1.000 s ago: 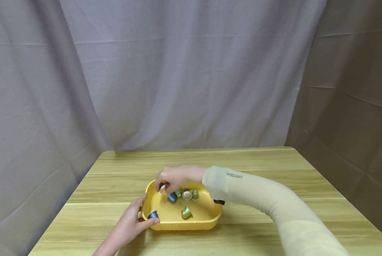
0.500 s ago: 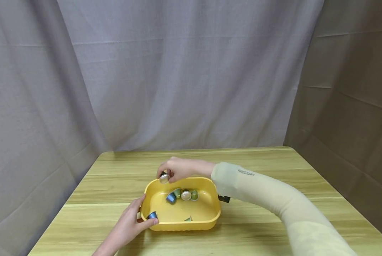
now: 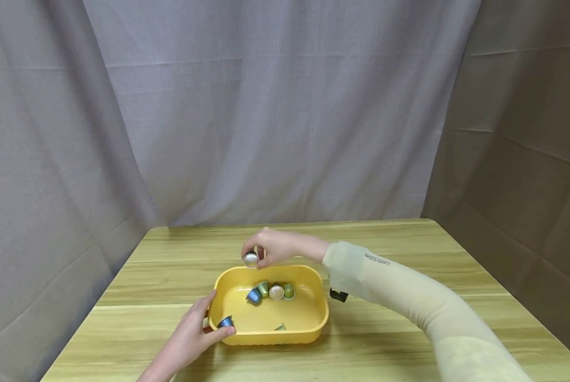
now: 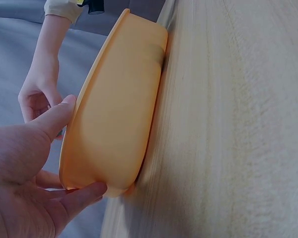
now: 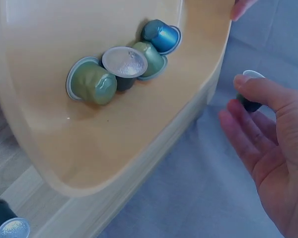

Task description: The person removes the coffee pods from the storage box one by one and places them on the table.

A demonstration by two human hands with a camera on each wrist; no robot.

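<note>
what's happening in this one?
A person is handling coffee capsules in a yellow tray on a wooden table. The right hand pinches one dark capsule above the tray's far rim. The left hand grips the tray's near left corner. Several more capsules, blue, green and one foil side up, lie inside.

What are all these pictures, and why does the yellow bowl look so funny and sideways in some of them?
They all show one moment, from three cameras on a person. One sits on the head and looks down at a wooden table. The other two sit on the wrists, so close that the yellow tub looks tilted. The tub holds small coffee capsules in green, blue and silver. The left hand grips the tub's near corner. The right hand pinches a dark capsule with a silver lid, held above the tub's far rim. Another dark capsule lies on the table beside the tub.
</note>
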